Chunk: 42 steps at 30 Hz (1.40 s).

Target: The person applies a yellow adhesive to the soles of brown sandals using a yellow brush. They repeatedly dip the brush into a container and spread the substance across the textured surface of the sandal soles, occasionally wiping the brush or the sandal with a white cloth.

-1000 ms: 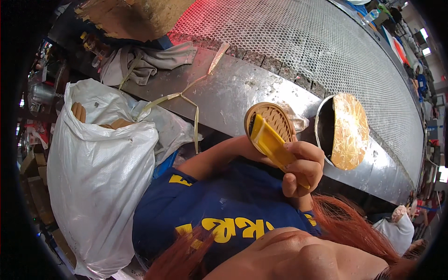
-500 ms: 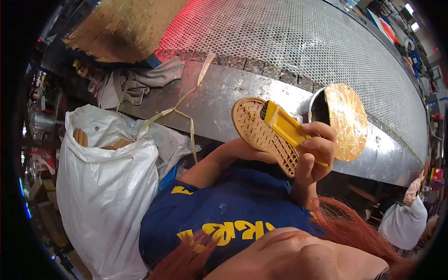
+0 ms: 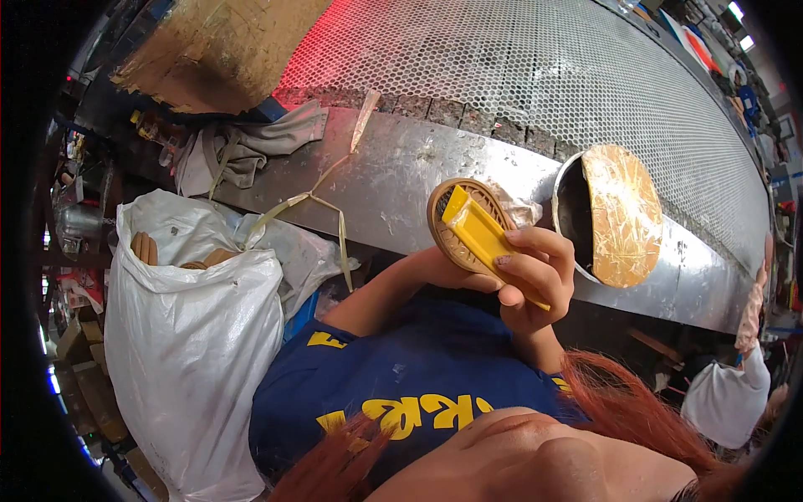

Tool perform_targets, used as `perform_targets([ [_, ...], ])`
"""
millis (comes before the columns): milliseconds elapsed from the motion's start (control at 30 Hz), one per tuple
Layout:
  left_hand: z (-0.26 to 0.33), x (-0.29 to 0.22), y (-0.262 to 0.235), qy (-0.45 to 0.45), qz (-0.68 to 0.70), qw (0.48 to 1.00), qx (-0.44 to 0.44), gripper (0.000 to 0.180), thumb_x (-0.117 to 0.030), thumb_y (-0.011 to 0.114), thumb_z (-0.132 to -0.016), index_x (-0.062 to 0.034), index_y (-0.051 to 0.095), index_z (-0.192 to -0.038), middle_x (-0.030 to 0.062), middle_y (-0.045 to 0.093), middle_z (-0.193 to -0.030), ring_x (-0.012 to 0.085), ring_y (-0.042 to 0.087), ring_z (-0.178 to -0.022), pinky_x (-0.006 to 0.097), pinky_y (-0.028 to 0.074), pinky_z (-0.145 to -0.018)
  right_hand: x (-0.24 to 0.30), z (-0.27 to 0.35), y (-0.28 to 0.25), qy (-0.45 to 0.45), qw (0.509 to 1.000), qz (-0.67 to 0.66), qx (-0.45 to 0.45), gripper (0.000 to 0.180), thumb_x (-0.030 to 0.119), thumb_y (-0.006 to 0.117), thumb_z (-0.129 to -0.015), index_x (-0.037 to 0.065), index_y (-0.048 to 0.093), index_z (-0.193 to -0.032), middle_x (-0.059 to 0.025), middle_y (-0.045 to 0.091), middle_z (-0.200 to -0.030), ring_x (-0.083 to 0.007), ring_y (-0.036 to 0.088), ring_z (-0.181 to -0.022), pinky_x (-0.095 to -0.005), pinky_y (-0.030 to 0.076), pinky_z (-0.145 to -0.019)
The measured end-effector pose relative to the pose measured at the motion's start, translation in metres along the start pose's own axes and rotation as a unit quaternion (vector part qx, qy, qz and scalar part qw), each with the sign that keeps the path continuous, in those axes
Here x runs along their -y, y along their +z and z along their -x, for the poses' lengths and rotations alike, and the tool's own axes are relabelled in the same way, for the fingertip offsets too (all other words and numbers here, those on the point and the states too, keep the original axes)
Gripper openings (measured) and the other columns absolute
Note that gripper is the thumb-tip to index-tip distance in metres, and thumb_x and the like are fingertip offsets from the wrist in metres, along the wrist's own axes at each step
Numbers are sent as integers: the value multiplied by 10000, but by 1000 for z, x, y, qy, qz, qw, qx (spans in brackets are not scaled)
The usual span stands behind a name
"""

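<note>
My left hand [image 3: 452,269] is closed around a tan rubber shoe sole [image 3: 490,201], gripping it from below and behind. The sole is tilted, with its patterned tread turned up. In my right hand [image 3: 544,268] is a yellow-handled brush [image 3: 481,227], pinched between fingers and thumb. The brush's dark bristles lie against or just over the far end of the tread; contact is hard to make out. Just right of my hands stands a round metal can [image 3: 572,209], partly covered by a brown disc-shaped lid [image 3: 623,213] wrapped in shiny clear film.
A white sack [image 3: 192,351] holding tan soles stands at my left. Ahead runs a metal ledge [image 3: 393,180] beside a white mesh conveyor belt [image 3: 502,67]. A grey cloth [image 3: 251,151] and a worn brown board [image 3: 222,54] sit at the far left. Another person's sleeve [image 3: 728,402] shows at right.
The right hand and brush have moved left and slightly down across the sole. The sole has tilted, so its tread looks shorter and rounder, more covered by the brush.
</note>
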<state>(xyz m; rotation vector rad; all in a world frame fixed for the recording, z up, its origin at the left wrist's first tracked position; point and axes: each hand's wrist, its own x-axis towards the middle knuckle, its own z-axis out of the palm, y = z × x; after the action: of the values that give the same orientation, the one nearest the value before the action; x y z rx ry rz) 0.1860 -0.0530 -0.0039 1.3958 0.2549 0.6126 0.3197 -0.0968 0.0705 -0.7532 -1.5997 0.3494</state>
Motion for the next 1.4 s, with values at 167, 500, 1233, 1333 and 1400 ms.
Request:
perform_targets([
  [167,1,2,-1,-5,-4,1000,23,502,-221,689,-806,-114,439,-1227,45,517,-1185,169,511,-1104,330,425,-948,0,4,-2,0,1000,18,-11,384,400,650,-802,37,637,-926,-151,568,-1013,-238,604,-876,-315,520,-757],
  [500,-2,5,-2,-3,-4,1000,11,473,-285,681,-813,-125,479,-1210,39,534,-1194,185,510,-1127,338,403,-970,-1,5,3,-18,999,38,-6,375,391,641,-817,27,632,-910,-164,563,-991,-240,601,-862,-329,519,-745],
  [1233,12,12,-10,-29,93,981,-166,474,-291,606,-876,-63,426,-1251,88,524,-1158,181,513,-1096,319,436,-927,2,1,-6,53,995,84,-31,283,259,578,-893,-21,577,-936,-190,571,-986,-258,571,-923,-326,450,-820],
  [1333,9,-7,-19,-63,186,962,-190,551,-467,392,-942,-16,403,-1259,143,540,-1046,172,597,-810,302,526,-725,-16,1,-16,109,989,32,-99,203,136,548,-909,-28,562,-1029,-179,561,-1099,-253,541,-1049,-332,424,-898],
  [1400,7,-20,-22,-28,257,953,-161,709,-610,281,-899,-10,421,-1249,148,573,-924,153,592,-615,282,530,-564,-18,-4,-21,175,972,-83,-135,171,18,485,-915,-41,557,-1059,-185,561,-1138,-249,534,-1093,-320,414,-927],
])
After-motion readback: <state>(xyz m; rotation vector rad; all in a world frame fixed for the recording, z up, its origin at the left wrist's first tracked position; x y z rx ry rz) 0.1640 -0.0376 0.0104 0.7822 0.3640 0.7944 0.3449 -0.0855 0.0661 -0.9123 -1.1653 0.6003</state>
